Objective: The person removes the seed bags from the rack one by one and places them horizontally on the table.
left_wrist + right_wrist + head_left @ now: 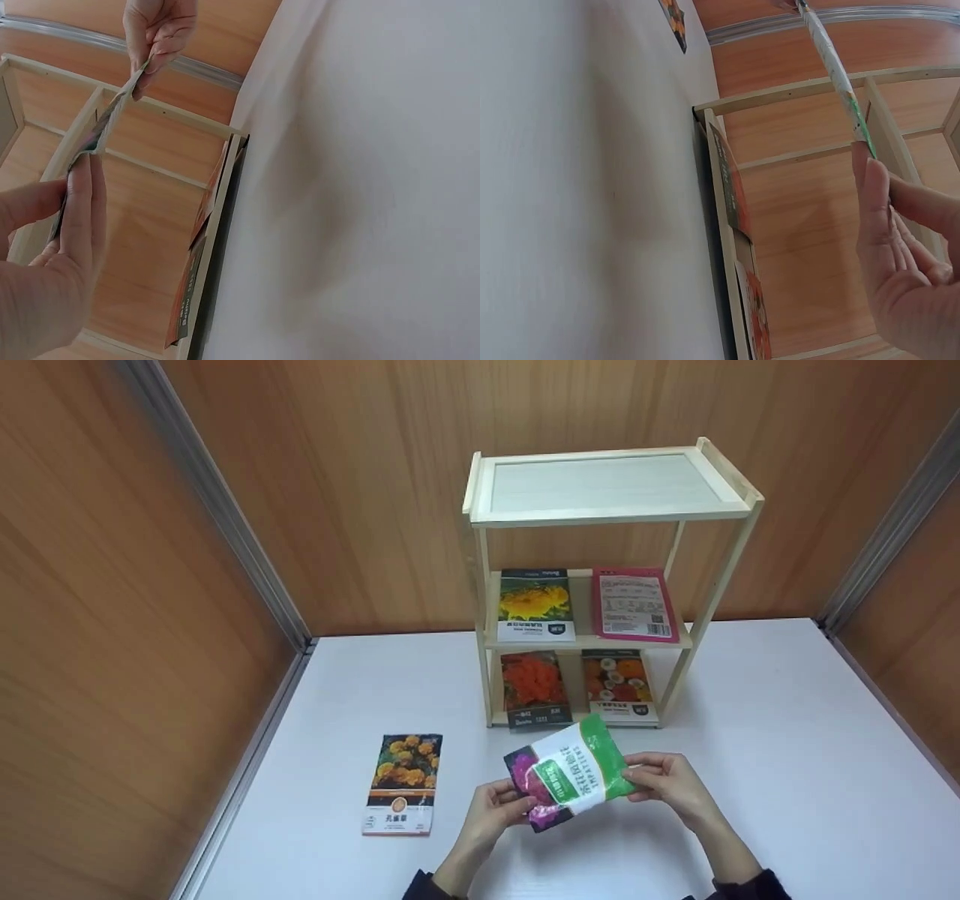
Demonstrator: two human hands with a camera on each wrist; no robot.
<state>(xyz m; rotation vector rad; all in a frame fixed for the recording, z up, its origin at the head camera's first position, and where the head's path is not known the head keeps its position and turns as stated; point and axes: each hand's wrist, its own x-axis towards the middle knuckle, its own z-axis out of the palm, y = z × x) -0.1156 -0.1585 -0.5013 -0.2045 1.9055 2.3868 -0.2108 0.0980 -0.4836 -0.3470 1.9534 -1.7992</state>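
Observation:
A green, white and purple seed packet [566, 772] is held tilted between both hands, above the white table in front of the shelf. My left hand [491, 814] pinches its purple flower end, thumb on the printed face. At the green end, my right hand [667, 784] pinches the corner between thumb and fingers. Both wrist views show the packet edge-on, with the left hand [60, 240] at one end and the right hand [904, 247] at the other. To the left, an orange marigold seed packet [403, 785] lies flat on the table.
A small wooden shelf [585, 517] stands at the back. Its middle level bears a yellow-flower packet [535, 604] and a pink packet [634, 604]. On the bottom level lie a red-flower packet [534, 682] and an orange-and-white flower packet [619, 682]. Wood-grain walls [360, 510] enclose the table.

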